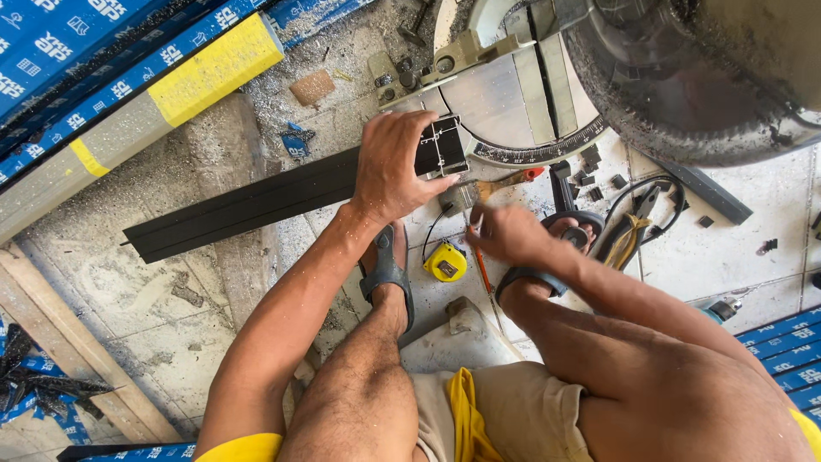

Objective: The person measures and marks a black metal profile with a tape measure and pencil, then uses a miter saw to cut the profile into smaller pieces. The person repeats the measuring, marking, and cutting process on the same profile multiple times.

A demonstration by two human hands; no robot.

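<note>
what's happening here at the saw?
A person crouches on a dusty floor in front of a miter saw. Their left hand presses down on a long black profile, close to its cut end, which lies at the saw's base. The right hand is low beside it and pinches a thin pencil-like tool. A yellow tape measure lies between the feet, a paintbrush just above the right hand, and pliers to the right.

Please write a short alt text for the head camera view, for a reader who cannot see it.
Seen from above, a squatting person's left hand grips a long black metal profile lying on a mitre saw's table. The right hand holds a thin pencil-like tool beside a yellow tape measure.
</note>
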